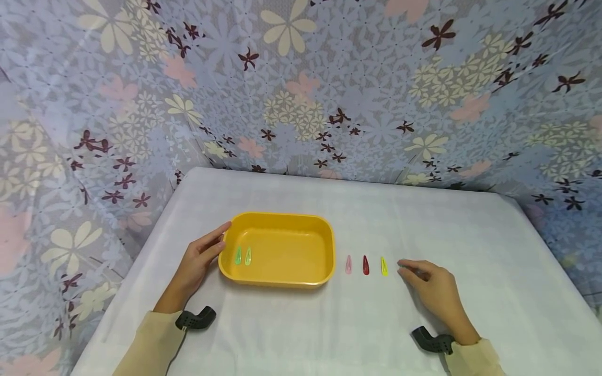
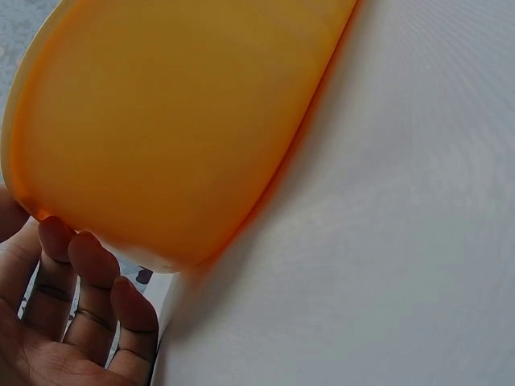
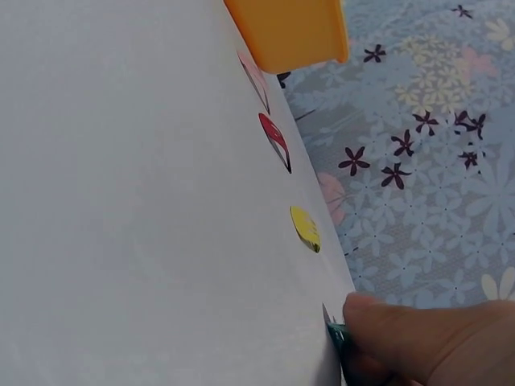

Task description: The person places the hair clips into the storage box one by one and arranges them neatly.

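Observation:
My left hand (image 1: 196, 261) holds the left end of a yellow tray (image 1: 277, 283), thumb and fingertips at its rim. In the left wrist view, bent fingers (image 2: 92, 261) meet the tray's outer wall. Inside the tray, at the left, lie a green hair clip (image 1: 238, 256) and a light green hair clip (image 1: 247, 256). My right hand (image 1: 435, 290) pinches a teal hair clip (image 3: 338, 342) between thumb and finger, close over the table. To its left, a yellow hair clip (image 1: 384, 266), a red hair clip (image 1: 366, 265) and a pink hair clip (image 1: 348, 265) lie spaced in a row.
A white cloth covers the table (image 1: 291, 334). Flowered fabric (image 1: 291, 94) hangs behind it and along both sides. A black strap-on camera mount (image 1: 196, 318) sits on my left wrist, and another mount (image 1: 432, 342) on my right.

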`<act>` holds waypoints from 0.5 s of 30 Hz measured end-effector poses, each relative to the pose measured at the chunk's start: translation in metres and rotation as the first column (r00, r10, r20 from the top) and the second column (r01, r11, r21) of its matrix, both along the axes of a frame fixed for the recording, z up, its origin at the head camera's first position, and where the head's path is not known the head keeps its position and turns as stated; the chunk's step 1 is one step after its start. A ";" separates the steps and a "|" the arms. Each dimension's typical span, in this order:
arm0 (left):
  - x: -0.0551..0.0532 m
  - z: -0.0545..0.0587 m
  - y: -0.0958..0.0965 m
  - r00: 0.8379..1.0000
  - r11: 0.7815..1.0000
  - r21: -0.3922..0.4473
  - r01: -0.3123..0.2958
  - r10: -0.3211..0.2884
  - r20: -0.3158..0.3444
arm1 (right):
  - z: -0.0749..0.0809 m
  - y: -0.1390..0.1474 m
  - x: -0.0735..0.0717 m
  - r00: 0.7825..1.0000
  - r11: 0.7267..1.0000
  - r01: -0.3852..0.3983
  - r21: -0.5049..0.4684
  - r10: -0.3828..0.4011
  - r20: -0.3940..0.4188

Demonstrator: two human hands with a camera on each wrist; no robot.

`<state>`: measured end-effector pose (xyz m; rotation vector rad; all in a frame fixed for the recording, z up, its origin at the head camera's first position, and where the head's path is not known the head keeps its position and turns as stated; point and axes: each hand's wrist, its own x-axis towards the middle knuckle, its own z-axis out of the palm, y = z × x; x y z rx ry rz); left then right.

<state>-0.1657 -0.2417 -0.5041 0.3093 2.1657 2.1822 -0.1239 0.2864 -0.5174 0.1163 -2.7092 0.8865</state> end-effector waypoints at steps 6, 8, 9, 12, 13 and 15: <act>-0.002 0.000 0.003 1.000 1.000 0.009 -0.008 0.008 0.004 | 0.000 0.007 -0.007 1.000 1.000 -0.004 -0.004 0.004 0.020; -0.003 -0.001 0.003 1.000 1.000 0.015 -0.011 0.011 0.003 | 0.002 0.008 -0.009 0.999 1.000 -0.007 -0.016 0.008 0.043; -0.003 -0.001 0.004 1.000 1.000 0.016 -0.013 0.013 0.003 | 0.002 0.009 -0.010 0.998 1.000 -0.007 -0.023 0.008 0.056; -0.003 -0.003 0.004 1.000 1.000 0.025 -0.015 0.015 0.001 | 0.004 0.011 -0.011 0.996 0.998 -0.009 -0.056 0.014 0.092; -0.003 -0.003 0.005 1.000 1.000 0.027 -0.014 0.014 -0.001 | 0.005 0.012 -0.012 0.995 0.998 -0.011 -0.069 0.018 0.102; -0.003 -0.003 0.006 1.000 0.999 0.028 -0.015 0.015 -0.006 | 0.006 0.013 -0.013 0.993 0.997 -0.003 -0.082 0.013 0.116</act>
